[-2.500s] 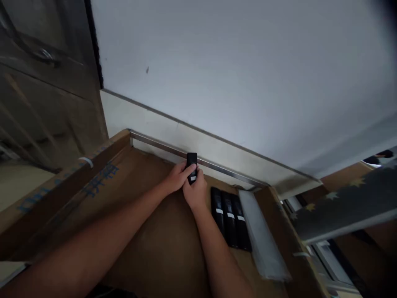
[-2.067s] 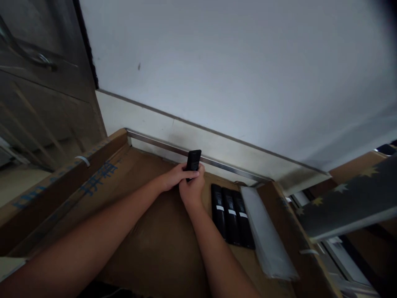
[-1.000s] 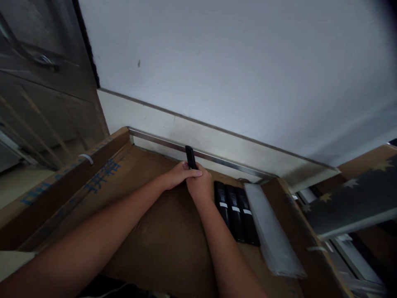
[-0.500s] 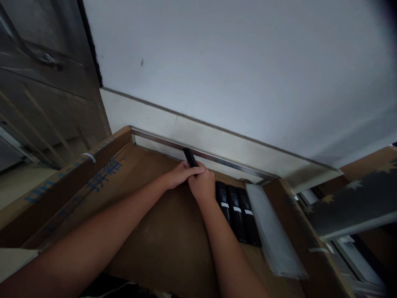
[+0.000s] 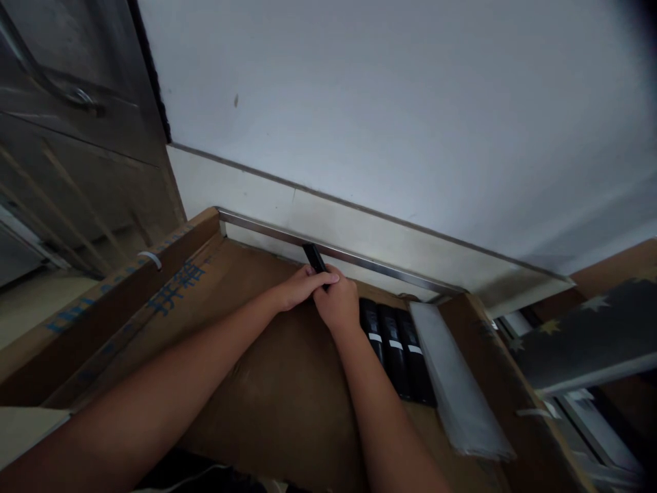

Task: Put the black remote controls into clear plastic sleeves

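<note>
My left hand [image 5: 299,287] and my right hand [image 5: 337,296] meet over the cardboard, closed around a slim black bar [image 5: 314,257]. The bar's flat far end sticks out beyond my fingers toward the metal rail; its near part is hidden by my hands. My left thumb lies across the right hand. Just right of my right wrist, several black wrapped rolls [image 5: 394,346] with white labels lie side by side. A flat stack of clear plastic sleeves [image 5: 456,383] is beside them.
Raised cardboard walls [image 5: 107,308] edge the work surface [image 5: 287,404] at left and right, with blue lettering on the left. A metal rail [image 5: 267,227] runs along the back, before a white wall [image 5: 384,103]. A metal door [image 5: 76,137] stands at left.
Both hands keep their grip on the black bar in nearly the same place. The view has shifted very slightly.
</note>
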`<action>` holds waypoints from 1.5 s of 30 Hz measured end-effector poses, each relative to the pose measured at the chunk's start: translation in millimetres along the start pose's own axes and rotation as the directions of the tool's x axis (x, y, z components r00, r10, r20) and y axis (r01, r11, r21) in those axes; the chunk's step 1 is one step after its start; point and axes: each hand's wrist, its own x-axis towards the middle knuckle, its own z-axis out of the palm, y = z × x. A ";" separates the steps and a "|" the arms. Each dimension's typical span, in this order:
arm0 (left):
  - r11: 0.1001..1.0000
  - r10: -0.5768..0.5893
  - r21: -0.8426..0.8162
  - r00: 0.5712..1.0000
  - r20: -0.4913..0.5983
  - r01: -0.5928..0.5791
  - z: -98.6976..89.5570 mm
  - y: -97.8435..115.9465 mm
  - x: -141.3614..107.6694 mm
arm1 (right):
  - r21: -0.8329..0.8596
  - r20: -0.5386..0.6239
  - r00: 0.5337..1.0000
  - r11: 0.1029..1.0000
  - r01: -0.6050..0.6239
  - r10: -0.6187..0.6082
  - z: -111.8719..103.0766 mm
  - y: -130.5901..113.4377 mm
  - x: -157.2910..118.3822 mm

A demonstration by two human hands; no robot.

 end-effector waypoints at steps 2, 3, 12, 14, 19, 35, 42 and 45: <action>1.000 0.004 0.001 1.000 -0.001 -0.004 0.3 0.5 -0.1 | -0.002 0.000 1.000 1.000 -0.003 0.003 0.3 0.2 -0.1; 1.000 0.002 -0.002 1.000 -0.003 -0.002 0.5 0.8 -0.2 | 0.001 -0.001 1.000 1.000 -0.004 0.004 0.4 0.3 -0.1; 1.000 0.007 -0.008 1.000 0.002 -0.007 0.2 -0.6 0.7 | 0.013 -0.003 1.000 1.000 -0.004 0.004 -0.2 -0.5 -0.5; 1.000 0.002 -0.003 1.000 -0.003 -0.002 0.1 -0.7 0.8 | 0.013 0.001 1.000 1.000 0.000 0.000 -0.9 -1.4 -0.5; 1.000 -0.015 -0.010 1.000 -0.018 0.015 1.1 0.9 0.2 | 0.009 0.006 1.000 1.000 -0.009 0.009 -2.4 -3.2 -0.3; 1.000 0.002 -0.008 1.000 0.001 -0.002 -0.2 -1.2 1.6 | 0.018 0.016 1.000 1.000 -0.020 0.020 -3.0 -3.8 -0.6; 1.000 0.000 -0.024 1.000 -0.005 0.000 0.5 -0.9 1.2 | 0.019 0.013 1.000 1.000 -0.022 0.022 -3.3 -4.0 -1.3; 1.000 0.007 -0.018 1.000 -0.020 -0.007 0.8 0.2 0.6 | 0.021 0.003 1.000 1.000 -0.009 0.009 -3.2 -4.2 -1.3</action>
